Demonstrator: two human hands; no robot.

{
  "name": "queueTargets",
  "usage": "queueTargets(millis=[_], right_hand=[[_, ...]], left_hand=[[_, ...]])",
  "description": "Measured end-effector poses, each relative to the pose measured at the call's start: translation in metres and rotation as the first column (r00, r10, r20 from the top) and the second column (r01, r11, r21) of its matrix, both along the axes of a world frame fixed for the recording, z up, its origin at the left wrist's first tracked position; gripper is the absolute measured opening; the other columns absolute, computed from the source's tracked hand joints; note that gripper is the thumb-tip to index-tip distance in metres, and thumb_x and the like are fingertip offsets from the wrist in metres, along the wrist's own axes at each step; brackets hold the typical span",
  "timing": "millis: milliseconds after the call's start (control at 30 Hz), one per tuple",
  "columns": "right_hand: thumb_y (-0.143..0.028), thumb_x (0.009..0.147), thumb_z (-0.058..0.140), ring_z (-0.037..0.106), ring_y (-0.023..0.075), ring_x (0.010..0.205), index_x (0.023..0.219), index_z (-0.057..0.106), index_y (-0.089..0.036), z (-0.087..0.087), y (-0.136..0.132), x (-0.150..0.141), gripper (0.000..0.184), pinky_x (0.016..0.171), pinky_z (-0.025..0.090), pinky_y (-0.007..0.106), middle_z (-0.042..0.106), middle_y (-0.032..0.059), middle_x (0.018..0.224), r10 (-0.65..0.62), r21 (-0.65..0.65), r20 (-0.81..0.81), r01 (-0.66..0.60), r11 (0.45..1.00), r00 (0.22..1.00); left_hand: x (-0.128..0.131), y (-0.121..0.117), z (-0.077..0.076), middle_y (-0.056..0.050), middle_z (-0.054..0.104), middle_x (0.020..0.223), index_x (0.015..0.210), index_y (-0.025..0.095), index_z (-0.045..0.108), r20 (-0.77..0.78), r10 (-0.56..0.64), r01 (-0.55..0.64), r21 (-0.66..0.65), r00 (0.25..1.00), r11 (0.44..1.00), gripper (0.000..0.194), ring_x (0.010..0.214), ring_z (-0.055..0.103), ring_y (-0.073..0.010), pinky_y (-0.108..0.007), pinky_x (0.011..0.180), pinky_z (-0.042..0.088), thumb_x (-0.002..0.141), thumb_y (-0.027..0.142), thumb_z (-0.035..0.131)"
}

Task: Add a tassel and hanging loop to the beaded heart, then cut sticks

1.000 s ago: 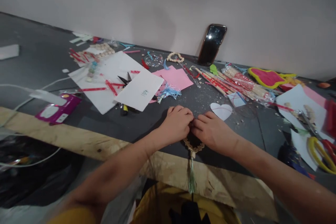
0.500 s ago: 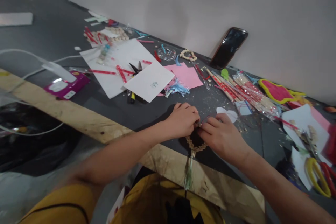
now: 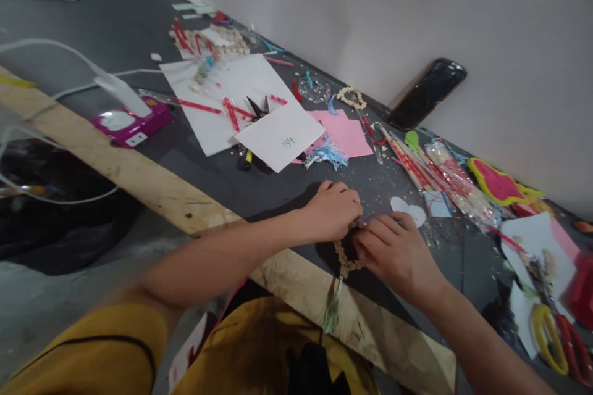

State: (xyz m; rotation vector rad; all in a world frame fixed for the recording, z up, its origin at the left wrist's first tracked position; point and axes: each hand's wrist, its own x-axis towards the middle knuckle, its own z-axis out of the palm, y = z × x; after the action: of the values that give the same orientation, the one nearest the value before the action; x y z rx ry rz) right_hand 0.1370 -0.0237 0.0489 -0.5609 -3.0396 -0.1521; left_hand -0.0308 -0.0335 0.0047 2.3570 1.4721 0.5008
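A string of small tan beads point(image 3: 341, 254) with a pale green tassel point(image 3: 332, 308) hangs in a loop between my two hands, over the front edge of the table. My left hand point(image 3: 334, 210) has its fingers closed on the upper left part of the beaded string. Close beside it, my right hand point(image 3: 391, 250) pinches the other side of the loop. The fingertips of both hands nearly meet, and they hide the beads between them. Just beyond my right hand lies a white heart-shaped paper point(image 3: 412, 213).
Pliers point(image 3: 257, 108) lie partly under a white card point(image 3: 281, 139), with blue tassels point(image 3: 328, 153) beside it. A phone point(image 3: 427, 94) leans on the wall. Packed bead strings point(image 3: 456, 176) and scissors point(image 3: 549, 336) are on the right. A purple power adapter point(image 3: 134, 120) sits left.
The view has tilted and shifted slightly, so the table things appear moved. Both hands stay on the beaded string, with fingers a little repositioned and the loop looking narrower.
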Motion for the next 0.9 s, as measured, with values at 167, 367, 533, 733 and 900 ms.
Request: queueTargets(millis=[167, 367, 533, 733, 900], right_hand=[[-0.012, 0.08, 0.052, 0.051, 0.0133, 0.069, 0.074, 0.059, -0.02, -0.002, -0.015, 0.006, 0.012, 0.07, 0.034, 0.03, 0.06, 0.0001, 0.069, -0.108, -0.195, -0.249, 0.059, 0.979, 0.963], [-0.007, 0.076, 0.054, 0.052, 0.0126, 0.068, 0.079, 0.059, -0.022, -0.008, -0.039, 0.011, 0.015, 0.069, 0.038, 0.03, 0.06, -0.0001, 0.07, -0.169, -0.303, -0.42, 0.038, 0.952, 0.892], [-0.009, 0.077, 0.057, 0.053, 0.0127, 0.068, 0.079, 0.06, -0.022, -0.015, -0.053, 0.013, 0.014, 0.069, 0.037, 0.031, 0.061, -0.001, 0.07, -0.181, -0.25, -0.429, 0.076, 0.965, 0.885], [-0.013, 0.081, 0.056, 0.051, 0.0141, 0.071, 0.085, 0.061, -0.023, -0.023, -0.052, 0.021, 0.011, 0.07, 0.035, 0.032, 0.063, 0.0003, 0.074, -0.183, -0.191, -0.384, 0.116, 0.975, 0.905], [-0.015, 0.085, 0.052, 0.051, 0.0152, 0.074, 0.091, 0.06, -0.022, -0.026, -0.054, 0.024, 0.012, 0.071, 0.034, 0.034, 0.064, 0.0016, 0.08, -0.19, -0.238, -0.337, 0.112, 0.965, 0.922]], left_hand=[[0.0, 0.0, 0.001, -0.003, 0.061, 0.106, 0.085, 0.023, 0.065, 0.005, -0.004, 0.004, -0.01, 1.0, 1.0, 0.015, 0.104, 0.046, -0.0242, -0.04, 0.084, 0.031, 0.078, 0.023, 0.051], [0.002, 0.001, 0.001, -0.002, 0.061, 0.107, 0.083, 0.024, 0.066, -0.003, 0.008, -0.008, -0.005, 1.0, 1.0, 0.018, 0.104, 0.047, -0.0242, -0.041, 0.084, 0.032, 0.081, 0.027, 0.048], [-0.001, 0.002, 0.005, -0.001, 0.061, 0.109, 0.089, 0.025, 0.065, 0.036, 0.017, -0.014, -0.068, 0.999, 0.998, 0.019, 0.103, 0.049, -0.0232, -0.041, 0.086, 0.033, 0.08, 0.026, 0.049], [0.013, 0.019, 0.019, -0.004, 0.063, 0.103, 0.094, 0.026, 0.065, -0.018, 0.054, -0.056, -0.099, 0.998, 0.994, 0.024, 0.1, 0.051, -0.0264, -0.043, 0.081, 0.039, 0.082, 0.029, 0.045], [0.043, 0.043, 0.024, -0.008, 0.062, 0.104, 0.088, 0.023, 0.065, -0.147, -0.044, 0.029, -0.098, 0.988, 0.995, 0.023, 0.103, 0.048, -0.0298, -0.047, 0.083, 0.039, 0.077, 0.04, 0.054]])
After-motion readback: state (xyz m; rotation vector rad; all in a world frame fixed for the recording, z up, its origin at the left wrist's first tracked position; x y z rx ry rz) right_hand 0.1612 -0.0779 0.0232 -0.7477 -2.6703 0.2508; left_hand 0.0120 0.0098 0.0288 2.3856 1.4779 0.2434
